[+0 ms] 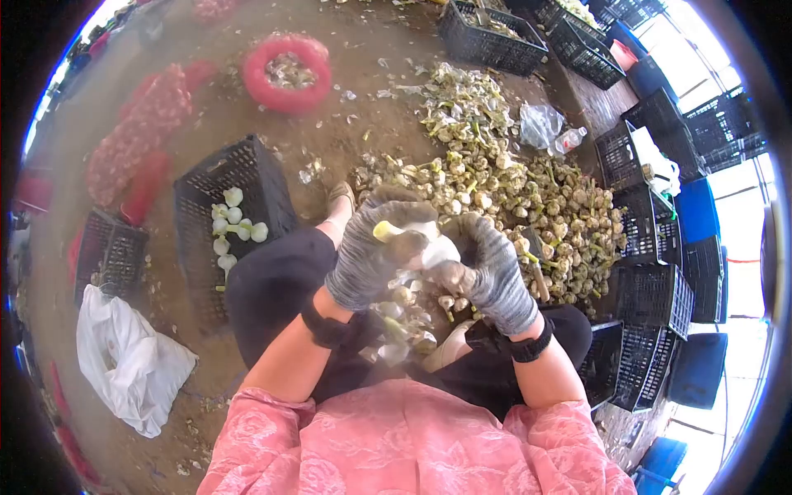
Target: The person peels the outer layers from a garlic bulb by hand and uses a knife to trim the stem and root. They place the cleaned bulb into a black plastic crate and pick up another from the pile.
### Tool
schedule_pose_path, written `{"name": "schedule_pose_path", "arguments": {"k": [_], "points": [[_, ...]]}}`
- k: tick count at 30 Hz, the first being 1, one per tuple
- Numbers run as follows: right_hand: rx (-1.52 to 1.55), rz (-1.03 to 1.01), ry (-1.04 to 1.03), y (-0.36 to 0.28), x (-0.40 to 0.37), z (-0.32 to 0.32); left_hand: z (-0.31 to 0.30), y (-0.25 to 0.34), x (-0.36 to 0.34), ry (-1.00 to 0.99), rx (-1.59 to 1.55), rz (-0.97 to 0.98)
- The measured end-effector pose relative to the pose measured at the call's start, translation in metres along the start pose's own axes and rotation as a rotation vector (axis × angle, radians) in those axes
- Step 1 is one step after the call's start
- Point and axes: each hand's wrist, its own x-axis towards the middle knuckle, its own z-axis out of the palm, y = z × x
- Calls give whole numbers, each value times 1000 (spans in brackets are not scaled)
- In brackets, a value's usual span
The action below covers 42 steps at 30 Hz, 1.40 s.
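Note:
My left hand (pixel 375 252), in a grey glove, is wrapped round a white garlic bulb (pixel 442 251) with a short pale-green stem. Gloved as well, my right hand (pixel 492 276) pinches at the bulb's right side, its fingers pressed together. Both hands are close together over my lap. Beneath them lie loose garlic bulbs and peeled skins (pixel 396 326), between my legs. Beyond the hands spreads a large pile of unpeeled garlic (pixel 561 223). Several clean white bulbs (pixel 234 216) rest in a black crate (pixel 272 186) on the left.
A red mesh bag (pixel 318 62) stands open at the upper left, near filled mesh bags (pixel 148 124). A white sack (pixel 136 359) lies at the left. Black crates (pixel 656 297) are stacked along the right. A plastic bottle (pixel 569 140) lies beyond the pile.

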Motion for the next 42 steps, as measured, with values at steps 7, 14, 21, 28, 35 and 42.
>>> {"name": "schedule_pose_path", "arguments": {"k": [7,14,21,28,35,42], "points": [[171,136,-55,-5,-2,-2,2,2,-5,1,-52,-94],[408,137,68,7,-15,10,-3,3,-2,-46,-313,-247],[-295,-87,238,-1,-18,26,2,-10,-2,82,284,278],[-194,-5,404,13,-11,13,2,-3,-2,30,-418,-81],[52,42,134,0,-13,15,5,7,-2,23,-110,-148],[406,157,96,3,-12,20,0,11,-4,45,-55,-202]]}}
